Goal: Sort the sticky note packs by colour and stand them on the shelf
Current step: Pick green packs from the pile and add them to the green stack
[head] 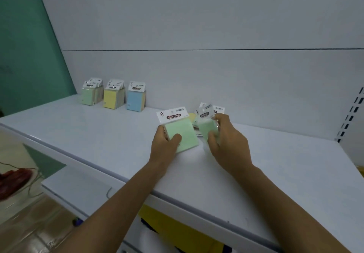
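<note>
As hands [165,144] [226,140] grip them, green packs [185,134] [205,127] nearly touch.

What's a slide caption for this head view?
The left hand holds one green pack, the right hand a second green pack, at the shelf; green row, yellow row and blue row stand behind.

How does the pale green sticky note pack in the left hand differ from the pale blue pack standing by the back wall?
The pale green sticky note pack is gripped by the left hand, thumb across its face; the pale blue pack stands untouched on the white shelf. The green one is tilted; the blue one is upright by the back wall. Both carry white header cards.
</note>
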A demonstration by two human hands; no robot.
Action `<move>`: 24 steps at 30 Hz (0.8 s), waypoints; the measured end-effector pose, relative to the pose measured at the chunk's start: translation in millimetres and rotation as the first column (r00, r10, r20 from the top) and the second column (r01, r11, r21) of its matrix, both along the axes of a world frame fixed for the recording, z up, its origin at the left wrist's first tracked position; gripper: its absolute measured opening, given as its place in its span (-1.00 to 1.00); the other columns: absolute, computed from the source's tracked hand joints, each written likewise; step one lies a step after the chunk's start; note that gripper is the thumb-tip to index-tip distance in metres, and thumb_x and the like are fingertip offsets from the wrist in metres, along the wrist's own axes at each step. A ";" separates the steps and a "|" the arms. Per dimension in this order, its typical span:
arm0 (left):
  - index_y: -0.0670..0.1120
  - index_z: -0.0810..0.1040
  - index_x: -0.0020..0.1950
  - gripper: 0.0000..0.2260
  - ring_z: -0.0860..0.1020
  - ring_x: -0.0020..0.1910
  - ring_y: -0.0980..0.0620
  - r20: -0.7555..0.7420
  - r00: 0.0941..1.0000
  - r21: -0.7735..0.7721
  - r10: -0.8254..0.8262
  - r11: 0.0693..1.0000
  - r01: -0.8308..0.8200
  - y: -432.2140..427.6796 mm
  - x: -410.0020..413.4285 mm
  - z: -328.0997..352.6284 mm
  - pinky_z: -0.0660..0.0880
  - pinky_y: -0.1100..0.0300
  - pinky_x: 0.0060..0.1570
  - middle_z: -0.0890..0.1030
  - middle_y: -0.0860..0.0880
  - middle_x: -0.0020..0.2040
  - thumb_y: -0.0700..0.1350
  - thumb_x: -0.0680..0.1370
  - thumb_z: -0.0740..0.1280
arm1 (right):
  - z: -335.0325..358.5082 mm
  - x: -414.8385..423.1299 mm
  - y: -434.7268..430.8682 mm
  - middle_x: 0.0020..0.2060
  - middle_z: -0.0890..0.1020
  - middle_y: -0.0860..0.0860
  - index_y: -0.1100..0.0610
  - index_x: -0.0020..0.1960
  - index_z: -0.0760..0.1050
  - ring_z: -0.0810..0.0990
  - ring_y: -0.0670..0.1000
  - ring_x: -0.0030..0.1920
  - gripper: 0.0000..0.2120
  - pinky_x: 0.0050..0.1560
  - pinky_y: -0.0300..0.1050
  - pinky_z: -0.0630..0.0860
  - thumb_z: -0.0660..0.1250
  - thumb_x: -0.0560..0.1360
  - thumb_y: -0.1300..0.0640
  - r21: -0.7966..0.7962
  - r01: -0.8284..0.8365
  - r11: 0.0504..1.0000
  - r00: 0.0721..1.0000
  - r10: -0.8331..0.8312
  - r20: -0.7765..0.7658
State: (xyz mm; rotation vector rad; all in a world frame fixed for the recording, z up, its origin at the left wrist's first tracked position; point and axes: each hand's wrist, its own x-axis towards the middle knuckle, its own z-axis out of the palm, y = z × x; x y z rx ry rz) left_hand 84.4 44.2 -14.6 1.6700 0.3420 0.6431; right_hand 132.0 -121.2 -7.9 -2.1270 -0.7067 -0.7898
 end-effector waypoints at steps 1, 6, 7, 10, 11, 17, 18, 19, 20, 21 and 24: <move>0.07 0.43 -0.05 -0.78 0.58 -0.06 0.10 -0.006 1.000 0.005 0.001 1.000 -0.001 -0.2 0.0 -0.1 0.55 0.10 -0.03 0.58 0.11 -0.05 -0.24 0.45 0.32 | -0.4 -1.4 1.5 -0.19 0.61 0.05 0.05 0.19 0.32 0.50 0.17 -0.32 -0.69 -0.32 -0.12 0.28 0.24 0.46 0.19 -0.049 0.005 0.999 0.999 -0.004 0.032; 0.01 0.43 0.06 -0.75 0.59 0.05 -0.04 0.022 1.000 -0.085 -0.021 0.996 0.022 -3.3 -2.7 6.2 0.55 -0.06 0.11 0.59 -0.01 0.04 -0.29 0.50 0.33 | 5.4 -11.2 9.7 -0.07 0.63 0.12 0.18 0.18 0.31 0.58 0.25 -0.23 -0.74 -0.34 -0.07 0.39 0.22 0.51 0.20 -0.114 -0.034 0.993 0.998 0.039 0.047; 0.01 0.43 0.07 -0.75 0.59 0.06 -0.04 0.023 0.999 -0.102 -0.030 0.994 0.032 -3.7 -5.0 7.3 0.54 -0.08 0.12 0.59 -0.02 0.07 -0.28 0.50 0.33 | 10.0 -14.3 12.0 -0.06 0.62 0.11 0.18 0.20 0.29 0.58 0.23 -0.22 -0.72 -0.32 -0.04 0.44 0.22 0.50 0.22 -0.067 -0.039 0.997 0.999 0.040 0.024; 0.05 0.38 0.11 -0.73 0.58 0.07 -0.02 0.014 0.999 -0.155 -0.040 0.987 0.041 0.9 -12.0 8.7 0.55 -0.08 0.11 0.57 -0.02 0.12 -0.24 0.51 0.31 | 27.0 -24.4 21.0 -0.08 0.58 0.02 0.13 0.15 0.26 0.56 0.13 -0.20 -0.72 -0.25 -0.06 0.47 0.24 0.48 0.24 0.183 -0.048 0.982 0.992 0.068 -0.107; 0.06 0.37 0.10 -0.73 0.58 0.06 -0.02 0.009 0.999 -0.164 -0.044 0.986 0.045 5.3 -15.6 9.4 0.56 -0.06 0.08 0.57 -0.02 0.13 -0.23 0.51 0.29 | 31.9 -27.6 24.9 -0.09 0.56 -0.02 0.11 0.15 0.26 0.57 0.10 -0.17 -0.71 -0.23 -0.05 0.50 0.25 0.48 0.23 0.247 -0.054 0.968 0.986 0.090 -0.137; -0.01 0.41 0.14 -0.76 0.59 0.05 -0.08 0.018 0.998 -0.217 -0.065 0.974 0.067 70.3 -54.2 23.6 0.58 -0.07 0.03 0.58 -0.07 0.10 -0.25 0.52 0.20 | 47.5 -58.3 88.6 -0.01 0.64 0.00 0.06 0.22 0.31 0.66 -0.01 -0.05 -0.63 -0.15 -0.13 0.61 0.34 0.48 0.26 0.767 -0.104 0.633 0.669 0.615 -0.417; -0.02 0.42 0.13 -0.77 0.60 0.04 -0.05 0.033 0.998 -0.215 -0.053 0.975 0.059 87.4 -63.8 25.5 0.60 0.00 -0.04 0.59 -0.05 0.09 -0.25 0.53 0.22 | 48.0 -64.0 106.2 0.00 0.66 0.04 0.09 0.23 0.32 0.66 0.02 -0.04 -0.63 -0.10 -0.07 0.62 0.35 0.48 0.27 0.836 -0.069 0.545 0.552 0.719 -0.423; -0.02 0.44 0.13 -0.79 0.61 0.01 -0.01 0.048 0.998 -0.208 -0.040 0.977 0.050 105.9 -74.5 27.6 0.60 0.11 -0.14 0.60 -0.03 0.08 -0.25 0.53 0.23 | 47.5 -69.9 125.3 -0.01 0.68 0.05 0.10 0.24 0.34 0.67 0.04 -0.04 -0.63 -0.07 -0.03 0.62 0.35 0.49 0.27 0.866 -0.059 0.497 0.469 0.779 -0.415; -0.04 0.46 0.13 -0.80 0.62 -0.03 0.04 0.067 0.997 -0.204 -0.028 0.978 0.041 125.2 -86.0 30.6 0.58 0.21 -0.23 0.62 -0.02 0.06 -0.24 0.54 0.24 | 46.9 -76.4 146.1 -0.04 0.70 0.05 0.09 0.23 0.35 0.68 0.04 -0.06 -0.64 -0.09 -0.02 0.62 0.34 0.49 0.27 0.874 -0.078 0.480 0.419 0.811 -0.408; -0.05 0.47 0.14 -0.80 0.63 -0.06 0.07 0.087 0.996 -0.200 -0.015 0.979 0.032 145.4 -99.1 34.1 0.55 0.28 -0.29 0.63 -0.02 0.03 -0.24 0.54 0.24 | 46.7 -84.4 168.1 -0.07 0.71 0.04 0.08 0.21 0.36 0.69 0.04 -0.07 -0.65 -0.13 -0.04 0.63 0.35 0.48 0.27 0.866 -0.115 0.486 0.390 0.824 -0.410; -0.06 0.48 0.11 -0.83 0.63 -0.16 0.13 0.126 0.991 -0.194 0.046 0.981 -0.021 206.0 -137.8 45.0 0.50 0.36 -0.41 0.65 0.01 -0.05 -0.24 0.56 0.25 | 46.7 -109.3 235.5 -0.05 0.71 0.05 0.09 0.19 0.37 0.70 0.07 -0.06 -0.66 -0.17 -0.06 0.64 0.36 0.48 0.27 0.830 -0.206 0.518 0.348 0.832 -0.432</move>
